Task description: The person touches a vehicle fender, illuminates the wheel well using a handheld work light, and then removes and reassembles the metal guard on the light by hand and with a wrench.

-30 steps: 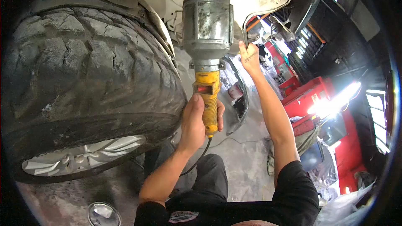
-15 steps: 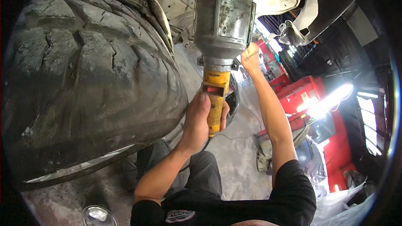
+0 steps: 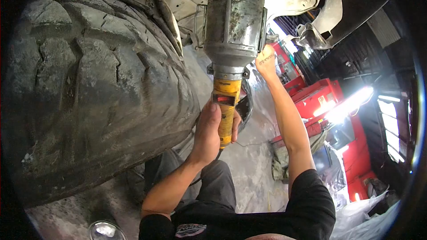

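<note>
Yellow handle (image 3: 227, 126): in the head view, ribbed, wrapped by the left grip (image 3: 205, 135), whose thumb lies just below a red switch (image 3: 223, 99).
Work lamp (image 3: 235, 22): before the person, its scuffed metal head above the left grip; long axis nearly upright, top leaning slightly right.
Nearer hand: the left, around the handle itself.
Right grip (image 3: 266, 64): raised beyond the lamp, just right of its head in view; fingers hidden, so I cannot tell whether it is clenched, released or grasping something.
Tyre (image 3: 98, 98): large, cracked, beside the left grip on the left.
Dark characters (image 3: 265, 58): across the right hand, not surely legible.
Black shirt (image 3: 307, 200): printed chest badge (image 3: 190, 230), lettering unreadable.
Red cabinet (image 3: 304, 106): carries a pale label (image 3: 324, 103), its text too small.
</note>
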Action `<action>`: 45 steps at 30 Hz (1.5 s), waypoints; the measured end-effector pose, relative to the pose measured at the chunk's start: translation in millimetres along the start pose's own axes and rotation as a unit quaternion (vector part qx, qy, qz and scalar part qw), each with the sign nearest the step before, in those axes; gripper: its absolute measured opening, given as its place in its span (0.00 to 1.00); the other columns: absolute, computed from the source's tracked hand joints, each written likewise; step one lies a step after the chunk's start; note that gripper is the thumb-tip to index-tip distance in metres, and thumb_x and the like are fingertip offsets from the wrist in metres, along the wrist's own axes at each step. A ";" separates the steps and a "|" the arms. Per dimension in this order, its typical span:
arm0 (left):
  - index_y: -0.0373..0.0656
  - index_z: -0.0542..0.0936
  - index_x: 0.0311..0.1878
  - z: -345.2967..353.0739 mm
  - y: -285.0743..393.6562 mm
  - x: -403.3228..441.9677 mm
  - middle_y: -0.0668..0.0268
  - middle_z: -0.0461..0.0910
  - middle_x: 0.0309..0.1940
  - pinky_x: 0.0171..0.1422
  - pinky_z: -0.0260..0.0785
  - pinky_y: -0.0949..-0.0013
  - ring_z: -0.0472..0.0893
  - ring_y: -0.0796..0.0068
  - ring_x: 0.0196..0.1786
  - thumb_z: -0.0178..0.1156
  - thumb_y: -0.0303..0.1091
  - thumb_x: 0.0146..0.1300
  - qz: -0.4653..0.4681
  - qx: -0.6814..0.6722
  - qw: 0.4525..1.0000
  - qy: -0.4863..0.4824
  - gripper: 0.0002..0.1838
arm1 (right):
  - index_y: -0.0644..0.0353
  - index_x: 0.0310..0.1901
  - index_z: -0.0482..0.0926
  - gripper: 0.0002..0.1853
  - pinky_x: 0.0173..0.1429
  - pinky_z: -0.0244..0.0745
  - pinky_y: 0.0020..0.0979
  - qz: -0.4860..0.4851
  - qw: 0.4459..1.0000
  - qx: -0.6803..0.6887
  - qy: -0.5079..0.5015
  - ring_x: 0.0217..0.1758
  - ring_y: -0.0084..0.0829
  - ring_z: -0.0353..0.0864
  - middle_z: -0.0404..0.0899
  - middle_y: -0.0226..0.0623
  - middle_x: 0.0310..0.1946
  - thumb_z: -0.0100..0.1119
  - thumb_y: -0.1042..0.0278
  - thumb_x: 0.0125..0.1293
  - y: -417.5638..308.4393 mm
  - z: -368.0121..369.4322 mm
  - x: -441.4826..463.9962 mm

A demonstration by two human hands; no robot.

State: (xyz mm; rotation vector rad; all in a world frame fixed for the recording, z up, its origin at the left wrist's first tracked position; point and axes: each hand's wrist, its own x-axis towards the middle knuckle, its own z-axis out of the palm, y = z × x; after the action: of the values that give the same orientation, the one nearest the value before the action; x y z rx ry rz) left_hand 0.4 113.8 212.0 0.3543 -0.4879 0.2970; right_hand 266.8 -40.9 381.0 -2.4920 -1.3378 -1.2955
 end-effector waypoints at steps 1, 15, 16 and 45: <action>0.34 0.68 0.73 0.3 -0.1 -0.6 0.66 0.76 0.29 0.28 0.70 0.72 0.75 0.78 0.23 0.41 0.70 0.77 -0.007 0.000 1.000 0.012 0.44 | 0.69 0.26 0.80 0.26 0.41 0.71 0.54 -0.002 1.000 -0.001 0.002 0.30 0.59 0.79 0.78 0.58 0.22 0.55 0.53 0.77 2.1 1.0 -0.7; 0.36 0.68 0.72 4.9 3.1 -2.2 0.66 0.75 0.27 0.26 0.69 0.72 0.74 0.77 0.21 0.40 0.71 0.77 -0.008 -0.001 1.000 0.024 0.44 | 0.70 0.24 0.78 0.27 0.39 0.71 0.51 0.090 0.996 -0.017 -0.015 0.28 0.59 0.79 0.78 0.57 0.21 0.57 0.54 0.76 -23.7 -6.9 6.9; 0.36 0.68 0.72 5.4 3.6 -2.1 0.66 0.75 0.26 0.26 0.69 0.72 0.74 0.77 0.21 0.39 0.71 0.77 -0.010 0.001 1.000 0.028 0.44 | 0.70 0.24 0.78 0.27 0.39 0.71 0.51 0.091 0.996 -0.017 -0.014 0.28 0.59 0.79 0.78 0.57 0.21 0.57 0.54 0.76 -25.2 -8.3 6.9; 0.35 0.67 0.72 7.0 -2.2 -0.8 0.66 0.74 0.25 0.22 0.70 0.71 0.74 0.76 0.19 0.39 0.71 0.77 0.014 0.026 0.999 0.035 0.44 | 0.72 0.29 0.78 0.21 0.34 0.70 0.48 0.131 0.990 0.051 -0.015 0.25 0.55 0.78 0.76 0.59 0.22 0.60 0.60 0.74 -18.0 -1.5 5.6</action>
State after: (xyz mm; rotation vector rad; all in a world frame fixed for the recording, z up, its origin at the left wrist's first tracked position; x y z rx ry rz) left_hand -2.3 108.9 216.8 0.3870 -0.4170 0.3484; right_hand 254.8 -26.4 379.9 -2.5215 -1.0101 -1.1090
